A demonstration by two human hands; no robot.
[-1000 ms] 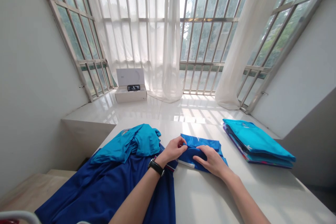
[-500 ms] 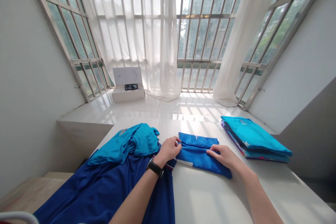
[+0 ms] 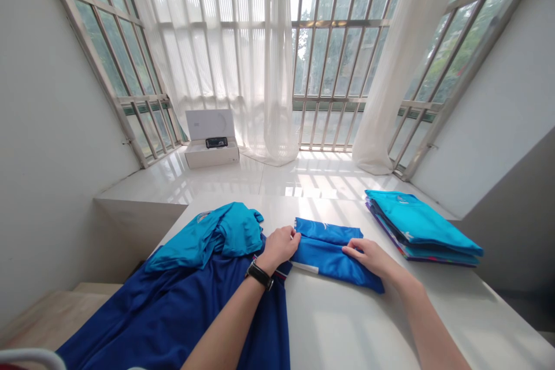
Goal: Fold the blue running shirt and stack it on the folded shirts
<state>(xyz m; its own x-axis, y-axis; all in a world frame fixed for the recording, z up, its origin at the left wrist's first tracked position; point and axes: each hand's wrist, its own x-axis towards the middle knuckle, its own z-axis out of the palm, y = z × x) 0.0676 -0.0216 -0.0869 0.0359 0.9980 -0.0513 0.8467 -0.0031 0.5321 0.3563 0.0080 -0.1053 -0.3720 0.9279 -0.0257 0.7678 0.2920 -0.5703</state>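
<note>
Folded jersey (image 3: 332,257) royal blue, white edge stripe; stacked jerseys (image 3: 422,225) turquoise, bottom edge perhaps purple-pink.

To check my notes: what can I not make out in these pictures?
Head view:
Dark thing in the white box: too small to identify.
Wrist strap: too small to tell if a watch.
Lower shirts: hidden by the top shirt.
Pale curved thing: cut off by the bottom edge.
Edge of the folded blue shirt: hidden by the left hand.

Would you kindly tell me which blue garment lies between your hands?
The folded royal-blue garment, between the left hand and right hand; a loose heap lies left, a folded stack right.
</note>
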